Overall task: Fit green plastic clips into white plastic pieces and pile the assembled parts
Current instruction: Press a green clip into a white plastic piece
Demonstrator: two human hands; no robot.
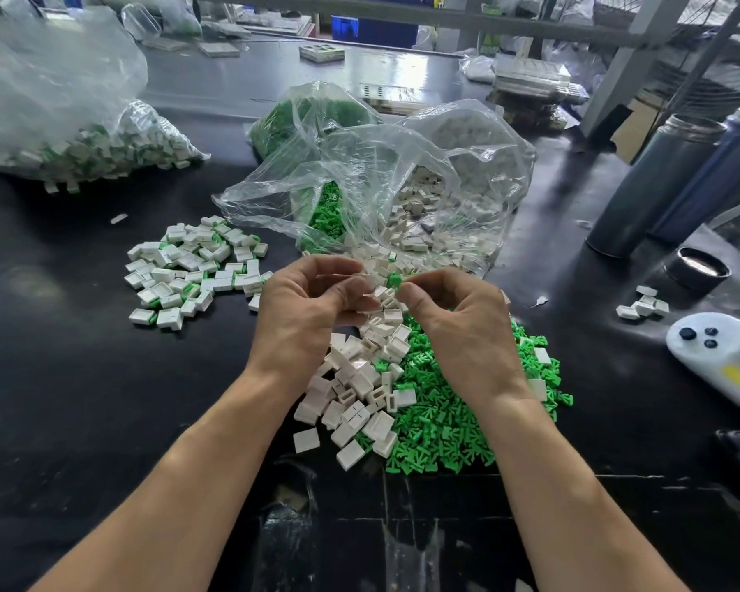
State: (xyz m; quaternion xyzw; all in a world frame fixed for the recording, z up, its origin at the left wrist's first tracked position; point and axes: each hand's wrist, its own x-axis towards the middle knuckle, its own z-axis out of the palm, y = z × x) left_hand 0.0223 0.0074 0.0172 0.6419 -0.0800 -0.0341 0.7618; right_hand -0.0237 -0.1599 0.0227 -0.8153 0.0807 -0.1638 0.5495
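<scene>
My left hand and my right hand are raised close together over the black table. The right hand pinches a green clip between thumb and forefinger. The left hand's curled fingers hold a white piece, mostly hidden by the fingers. Below the hands lies a heap of loose white pieces and, to its right, a heap of green clips. A pile of assembled white-and-green parts spreads on the table to the left.
An open clear bag with green clips and white pieces lies behind the hands. A big bag of assembled parts sits far left. Two dark flasks, a lid and a white tool stand at right.
</scene>
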